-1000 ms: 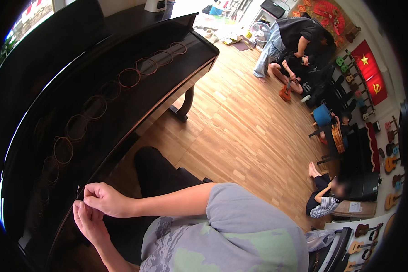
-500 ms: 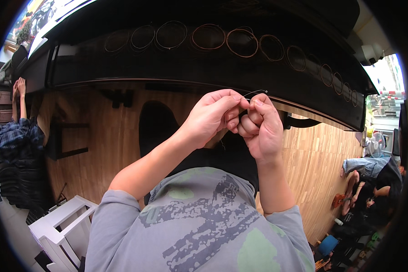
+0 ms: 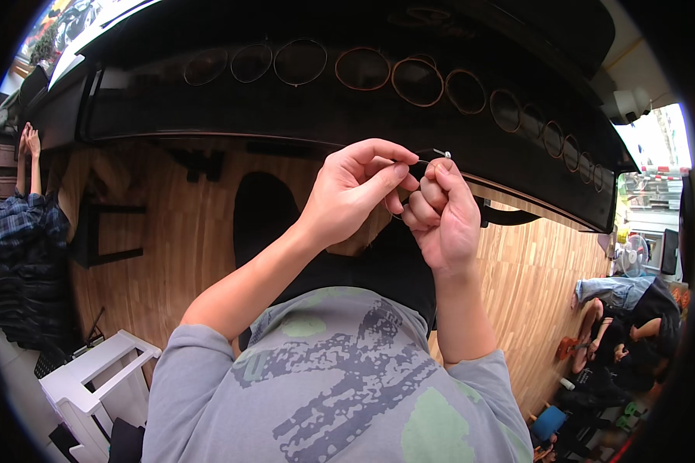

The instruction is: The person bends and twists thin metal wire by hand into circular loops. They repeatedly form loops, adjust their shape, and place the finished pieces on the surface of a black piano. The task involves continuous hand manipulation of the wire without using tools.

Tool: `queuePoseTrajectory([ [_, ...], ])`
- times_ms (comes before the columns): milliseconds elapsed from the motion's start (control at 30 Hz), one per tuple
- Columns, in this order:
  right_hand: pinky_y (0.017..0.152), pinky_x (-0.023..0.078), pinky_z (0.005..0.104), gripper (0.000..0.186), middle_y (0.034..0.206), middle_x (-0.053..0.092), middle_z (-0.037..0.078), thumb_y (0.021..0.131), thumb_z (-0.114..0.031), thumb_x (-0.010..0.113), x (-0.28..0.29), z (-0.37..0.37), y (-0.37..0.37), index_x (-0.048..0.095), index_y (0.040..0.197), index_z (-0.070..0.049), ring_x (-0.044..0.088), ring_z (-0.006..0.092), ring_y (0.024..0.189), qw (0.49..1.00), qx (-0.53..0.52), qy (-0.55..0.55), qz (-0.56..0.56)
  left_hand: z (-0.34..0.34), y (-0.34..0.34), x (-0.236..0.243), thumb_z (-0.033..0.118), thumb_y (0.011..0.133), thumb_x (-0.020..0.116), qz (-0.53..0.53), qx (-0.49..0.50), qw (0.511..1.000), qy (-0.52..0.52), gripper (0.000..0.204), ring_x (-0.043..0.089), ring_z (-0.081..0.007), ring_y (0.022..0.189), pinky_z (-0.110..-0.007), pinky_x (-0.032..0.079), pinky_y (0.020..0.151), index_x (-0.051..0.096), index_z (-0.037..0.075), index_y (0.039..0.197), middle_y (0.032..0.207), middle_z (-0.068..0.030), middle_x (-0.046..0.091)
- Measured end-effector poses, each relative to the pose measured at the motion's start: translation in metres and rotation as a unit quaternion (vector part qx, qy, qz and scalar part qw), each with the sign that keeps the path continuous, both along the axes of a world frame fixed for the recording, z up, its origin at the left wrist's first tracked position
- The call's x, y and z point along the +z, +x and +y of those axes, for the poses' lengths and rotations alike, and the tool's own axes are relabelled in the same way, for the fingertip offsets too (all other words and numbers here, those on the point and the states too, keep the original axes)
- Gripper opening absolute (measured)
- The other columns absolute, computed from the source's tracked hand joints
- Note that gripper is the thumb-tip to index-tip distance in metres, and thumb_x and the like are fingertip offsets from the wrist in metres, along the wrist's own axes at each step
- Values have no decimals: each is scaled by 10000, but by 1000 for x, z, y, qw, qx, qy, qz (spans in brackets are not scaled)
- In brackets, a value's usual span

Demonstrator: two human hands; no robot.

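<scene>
Black piano top (image 3: 208,112), coils (image 3: 391,69) along it; hands (image 3: 444,220): right pinching thin wire (image 3: 447,155), left unclear.

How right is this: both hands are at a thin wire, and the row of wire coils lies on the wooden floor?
Wrong on one point: the head view shows the row of wire coils on the glossy black surface, not the wooden floor. Left hand and right hand are indeed at a thin wire.

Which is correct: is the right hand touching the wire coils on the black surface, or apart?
Apart. The head view shows a strip of black surface between the right hand and the row of wire coils.
</scene>
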State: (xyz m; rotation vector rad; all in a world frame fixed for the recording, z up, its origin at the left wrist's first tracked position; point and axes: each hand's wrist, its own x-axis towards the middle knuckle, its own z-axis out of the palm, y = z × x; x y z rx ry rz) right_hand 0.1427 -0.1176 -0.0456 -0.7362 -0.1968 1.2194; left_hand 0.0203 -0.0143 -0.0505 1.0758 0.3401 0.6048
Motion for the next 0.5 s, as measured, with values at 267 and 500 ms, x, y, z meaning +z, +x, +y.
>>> queuePoseTrajectory([
  [267,492,298,239,164,576,287,-46,983,-183,426,5,3,-2,509,903,-67,313,77,489,999,45,28,4,-2,-10,6,41,856,654,7,25,995,94,116,596,-66,647,-187,493,563,691,-12,952,816,-56,649],
  [500,599,417,257,89,631,426,-26,962,-140,490,11,4,-15,545,964,-70,461,98,569,998,14,40,-49,-5,-2,3,17,751,727,64,240,877,411,153,631,-110,607,-208,513,514,713,25,903,760,-67,651],
])
